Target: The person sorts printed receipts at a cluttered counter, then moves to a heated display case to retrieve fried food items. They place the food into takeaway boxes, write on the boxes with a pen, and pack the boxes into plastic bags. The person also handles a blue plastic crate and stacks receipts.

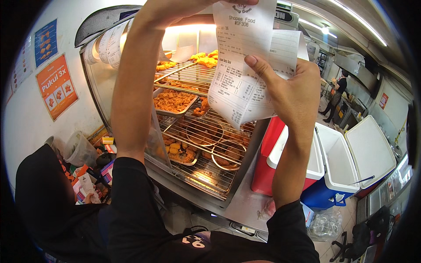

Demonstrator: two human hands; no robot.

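Two overlapping long paper receipts (245,39) covered in print are held up in front of a heated glass display cabinet. My right hand (289,87) pinches them from the right, thumb flat on the front sheet and fingers behind. At the upper picture edge, my left hand (179,10) is partly cut off; a fingertip of it rests on the top end of the front receipt. Behind the papers, the cabinet's wire racks (210,118) carry a metal tray of fried crumbs (174,100), fried chicken pieces (207,60) and round pans (228,154).
More receipts (110,46) hang along the cabinet's upper left edge. At right stand a red cooler box (263,177) and an open blue one (320,194). Close on my left, a person in black (49,184) holds a paper slip (87,185). Another person (338,88) stands farther back.
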